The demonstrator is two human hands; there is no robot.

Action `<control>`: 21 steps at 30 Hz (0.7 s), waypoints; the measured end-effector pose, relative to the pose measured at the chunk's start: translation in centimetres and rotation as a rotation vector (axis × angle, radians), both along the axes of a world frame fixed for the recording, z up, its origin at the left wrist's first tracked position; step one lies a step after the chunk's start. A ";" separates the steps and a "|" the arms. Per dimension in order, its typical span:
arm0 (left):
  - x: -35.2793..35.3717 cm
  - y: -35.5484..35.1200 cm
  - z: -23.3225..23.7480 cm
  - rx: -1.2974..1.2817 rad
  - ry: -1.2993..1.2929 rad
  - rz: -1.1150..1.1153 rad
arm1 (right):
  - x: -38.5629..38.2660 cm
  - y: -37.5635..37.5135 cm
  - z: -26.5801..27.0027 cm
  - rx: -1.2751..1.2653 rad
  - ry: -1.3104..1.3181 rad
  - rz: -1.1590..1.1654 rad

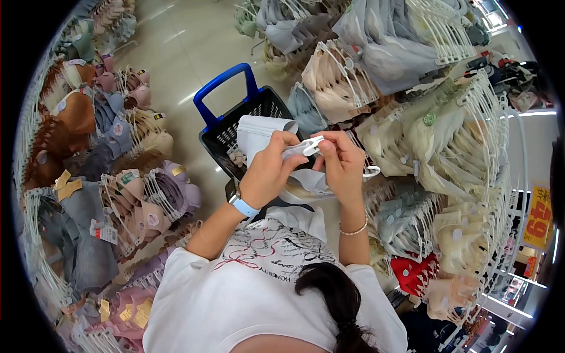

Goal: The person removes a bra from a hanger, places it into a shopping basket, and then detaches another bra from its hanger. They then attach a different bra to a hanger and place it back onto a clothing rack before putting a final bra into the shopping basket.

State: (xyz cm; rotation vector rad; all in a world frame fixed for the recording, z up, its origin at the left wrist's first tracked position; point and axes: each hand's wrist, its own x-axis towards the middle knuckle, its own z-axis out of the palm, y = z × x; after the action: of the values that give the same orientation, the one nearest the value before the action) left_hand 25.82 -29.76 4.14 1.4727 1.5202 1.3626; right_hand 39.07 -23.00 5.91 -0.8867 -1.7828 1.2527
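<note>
My left hand (269, 165), below a wrist with a blue-banded watch, pinches a pale fabric edge between thumb and fingers. My right hand (342, 160) grips the white clip end of a plastic hanger (313, 145), close to my left fingertips. The hanger's hook (372, 171) sticks out beyond my right hand. Pale grey-white fabric (306, 182) hangs beneath both hands; its full shape is hidden. Just past my left hand, a light grey folded or rolled piece (250, 130) lies over the black shopping basket (215, 141), which has a blue handle (220, 88).
Racks of bras on hangers stand close on both sides, with brown and grey bras (76, 112) at left and cream ones (447, 135) at right. The tiled floor (170, 65) of the aisle runs ahead. A yellow price sign (537, 216) hangs far right.
</note>
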 end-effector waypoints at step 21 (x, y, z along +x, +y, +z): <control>-0.6 3.9 -1.1 0.111 -0.091 0.045 | 5.9 4.9 0.7 1.181 -0.061 -0.169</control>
State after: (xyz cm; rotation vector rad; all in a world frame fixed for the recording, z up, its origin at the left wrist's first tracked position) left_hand 25.18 -25.88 3.06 1.4299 1.4488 1.5416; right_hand 44.98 -18.08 6.64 -0.3435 -1.9937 -0.0552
